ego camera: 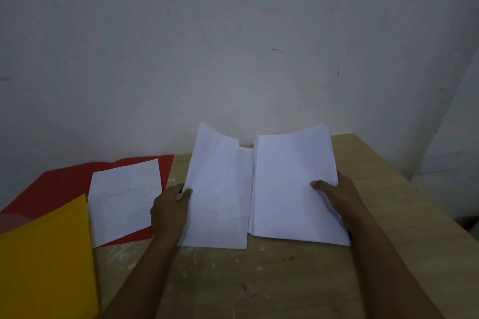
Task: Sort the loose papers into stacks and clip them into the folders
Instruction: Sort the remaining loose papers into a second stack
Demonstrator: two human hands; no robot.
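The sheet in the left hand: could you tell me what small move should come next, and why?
Probably lay the sheet pinched by the left hand onto the paper on the red folder, since the right hand holds the thicker stack.

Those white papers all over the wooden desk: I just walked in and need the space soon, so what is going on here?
A person is sorting paper by hand. The left hand pinches the edge of a thin bunch of white sheets, while the right hand holds a thicker white paper stack beside it. On the left of the light wooden table, a single white sheet with faint writing lies on an open red folder, with a yellow folder nearer. Nothing looks clipped in yet.
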